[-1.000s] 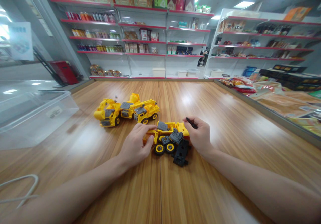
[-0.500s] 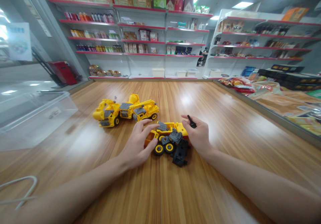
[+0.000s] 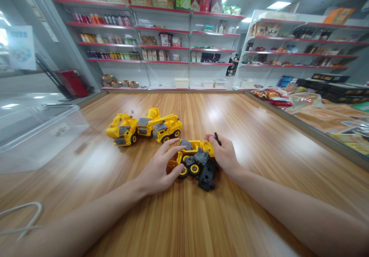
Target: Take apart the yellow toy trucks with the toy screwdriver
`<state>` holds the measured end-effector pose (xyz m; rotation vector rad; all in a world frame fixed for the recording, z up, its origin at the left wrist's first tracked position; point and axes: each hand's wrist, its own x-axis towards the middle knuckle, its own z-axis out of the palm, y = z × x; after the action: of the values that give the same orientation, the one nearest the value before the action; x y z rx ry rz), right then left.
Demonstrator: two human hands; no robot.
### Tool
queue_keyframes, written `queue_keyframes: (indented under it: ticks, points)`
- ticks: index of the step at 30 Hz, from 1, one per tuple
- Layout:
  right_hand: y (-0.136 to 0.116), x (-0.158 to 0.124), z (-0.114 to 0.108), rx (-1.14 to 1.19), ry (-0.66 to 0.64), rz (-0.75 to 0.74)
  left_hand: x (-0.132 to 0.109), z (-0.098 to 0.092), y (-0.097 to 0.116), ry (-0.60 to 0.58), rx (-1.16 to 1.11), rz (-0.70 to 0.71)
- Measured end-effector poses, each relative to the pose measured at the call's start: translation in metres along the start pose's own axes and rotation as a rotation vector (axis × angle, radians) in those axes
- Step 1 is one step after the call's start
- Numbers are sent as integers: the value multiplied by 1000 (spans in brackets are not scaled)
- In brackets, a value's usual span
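Now the toy truck [image 3: 192,154] lies crosswise between the hands, left hand [image 3: 157,170] spread over its near end, right hand [image 3: 224,156] pinching a black pin [image 3: 216,138] beside the other.

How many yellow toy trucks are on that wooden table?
4. Three yellow plastic toy trucks stand together: left truck, middle truck, right truck. The fourth truck, partly dismantled, lies between the left hand and right hand, which grips a thin black tool.

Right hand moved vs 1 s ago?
Yes. The right hand, holding a small black tool, shifted slightly left, closer to the black chassis piece, which stayed put.
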<state>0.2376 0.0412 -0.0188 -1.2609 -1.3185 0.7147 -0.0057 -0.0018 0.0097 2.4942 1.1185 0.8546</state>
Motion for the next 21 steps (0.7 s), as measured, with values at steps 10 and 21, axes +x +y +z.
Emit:
queue_keyframes:
  ticks: [10,21]
  points:
    - [-2,-2,-1,-97,-78,-49,1,1,0,23,-48,46]
    - [-6,-7,-1,-181,-134,-53,1,1,2,26,-47,79]
